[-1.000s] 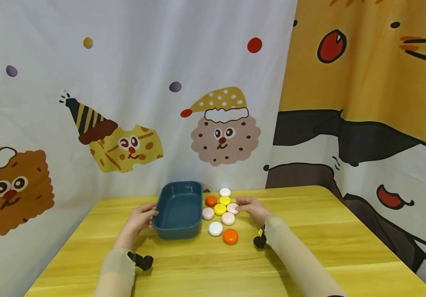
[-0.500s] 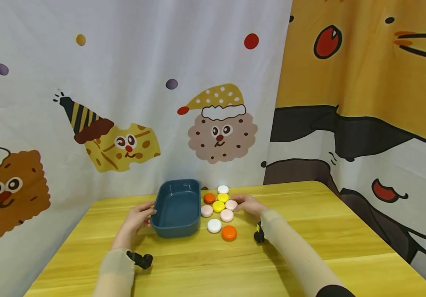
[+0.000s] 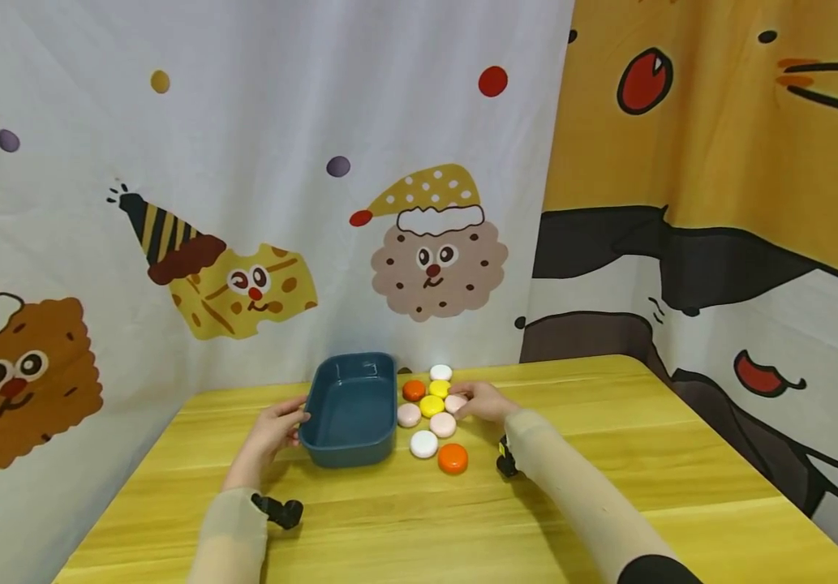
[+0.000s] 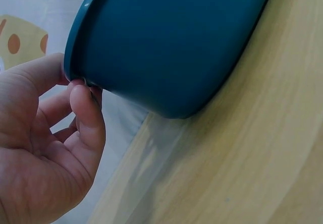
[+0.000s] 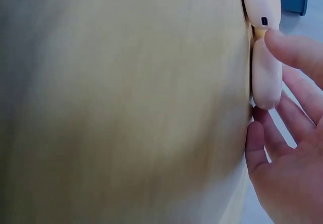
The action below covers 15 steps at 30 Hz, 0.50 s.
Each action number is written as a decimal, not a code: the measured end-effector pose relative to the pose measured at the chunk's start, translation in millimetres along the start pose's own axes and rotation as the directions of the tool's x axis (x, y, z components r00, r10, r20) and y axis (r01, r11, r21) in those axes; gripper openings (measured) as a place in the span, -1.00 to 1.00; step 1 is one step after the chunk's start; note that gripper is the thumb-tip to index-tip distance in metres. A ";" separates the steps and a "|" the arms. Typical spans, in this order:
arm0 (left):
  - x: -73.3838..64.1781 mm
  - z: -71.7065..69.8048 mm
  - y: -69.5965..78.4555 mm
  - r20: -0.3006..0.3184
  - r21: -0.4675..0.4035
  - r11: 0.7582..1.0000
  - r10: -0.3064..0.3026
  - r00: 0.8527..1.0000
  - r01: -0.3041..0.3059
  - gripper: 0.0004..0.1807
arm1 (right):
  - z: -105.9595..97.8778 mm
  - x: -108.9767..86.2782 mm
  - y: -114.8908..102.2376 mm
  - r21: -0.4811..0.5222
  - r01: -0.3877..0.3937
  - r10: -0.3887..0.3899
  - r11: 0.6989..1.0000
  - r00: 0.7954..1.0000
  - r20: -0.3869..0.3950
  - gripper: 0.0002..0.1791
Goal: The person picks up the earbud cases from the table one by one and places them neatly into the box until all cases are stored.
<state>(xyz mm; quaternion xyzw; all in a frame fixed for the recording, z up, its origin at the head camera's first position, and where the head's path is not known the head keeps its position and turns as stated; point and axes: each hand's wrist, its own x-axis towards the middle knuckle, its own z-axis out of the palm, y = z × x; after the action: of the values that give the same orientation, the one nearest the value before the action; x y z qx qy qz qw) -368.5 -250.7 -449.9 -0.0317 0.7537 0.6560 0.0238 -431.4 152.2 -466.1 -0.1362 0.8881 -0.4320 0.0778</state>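
My left hand (image 3: 270,431) pinches the rim of a deep blue rectangular dish (image 3: 353,456) at its left side; in the left wrist view the thumb lies under the rim and the index finger against its outside. On the dish's right, my right hand (image 3: 486,402) has its thumb and fingers curved round a glossy pale pink disc (image 5: 266,75), which lies on the table among others. A second pale pink disc (image 5: 262,4) with a small dark slot in its edge sits beside the thumb tip in the right wrist view. My fingers partly hide the gripped disc from the head camera.
Yellow discs (image 3: 431,406), an orange-red disc (image 3: 414,390) and a white disc (image 3: 440,372) cluster right of the dish. Nearer me lie a white disc (image 3: 423,444) and an orange disc (image 3: 453,459). The wooden table (image 3: 360,527) backs onto a printed curtain (image 3: 258,105).
My right hand has shifted slightly left and its fingers have closed in round the pale pink disc. The nearer pale pink disc has slid a little left. My left hand stays at the dish.
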 end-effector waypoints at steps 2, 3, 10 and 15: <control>-0.1 -0.3 -0.6 0.000 0.004 1.000 -0.002 1.000 0.002 -0.42 | 1.2 1.0 -2.1 -0.022 -0.003 0.003 1.000 1.000 -0.005 -0.42; -0.2 -0.2 -0.8 -0.004 0.002 1.000 -0.005 1.000 0.005 -0.42 | 1.5 1.4 -2.5 -0.028 -0.006 0.005 1.000 1.000 -0.007 -0.42; -0.5 -0.8 -1.2 -0.002 0.001 1.000 -0.001 1.000 0.001 -0.42 | 2.0 4.7 -0.8 -0.065 0.001 -0.002 0.998 1.000 -0.020 -0.45; 0.2 -0.5 -1.0 -0.017 0.003 1.000 -0.005 1.000 0.005 -0.42 | 0.6 5.2 -0.5 -0.072 0.021 -0.023 0.997 0.999 -0.028 -0.45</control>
<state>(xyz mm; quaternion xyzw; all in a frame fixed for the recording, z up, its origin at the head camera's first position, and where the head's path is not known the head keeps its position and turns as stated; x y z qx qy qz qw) -368.7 -251.4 -450.9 -0.0391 0.7548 0.6545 0.0191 -436.2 149.9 -466.3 -0.1423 0.9025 -0.4028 0.0553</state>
